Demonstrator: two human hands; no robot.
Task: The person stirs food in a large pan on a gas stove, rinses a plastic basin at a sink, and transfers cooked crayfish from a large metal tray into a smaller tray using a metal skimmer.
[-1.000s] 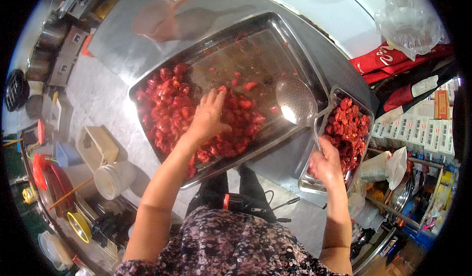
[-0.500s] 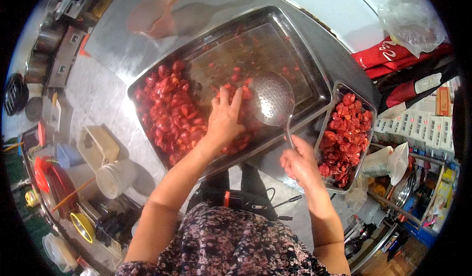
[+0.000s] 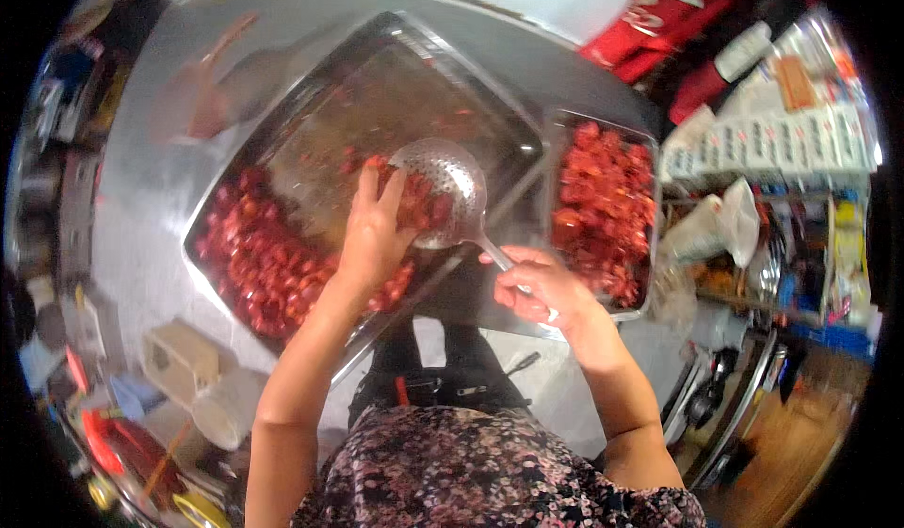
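Observation:
My right hand (image 3: 544, 288) is closed round the handle of a perforated metal skimmer (image 3: 460, 175). The skimmer's bowl is over the front part of a large dark-rimmed tray (image 3: 325, 123) and carries a clump of wet red peppers (image 3: 422, 206). My left hand (image 3: 372, 232) presses its fingers on that clump, against the skimmer's left side. More red peppers (image 3: 273, 279) are heaped along the tray's left and near side, while shallow liquid with loose bits shows in the rest. A smaller metal tray (image 3: 603, 213) full of red peppers stands to the right of my right hand.
A translucent reddish long-handled scoop (image 3: 200, 100) lies on the steel table (image 3: 141, 189) at the far left. Beige and white containers (image 3: 179, 363) stand lower left. Boxes and a shelf (image 3: 753, 236) of packages are at the right, with red cloth (image 3: 650, 24) behind.
The view has swung, so both trays appear shifted left and turned. The skimmer now carries a clump of peppers, and my left fingers have come against its bowl.

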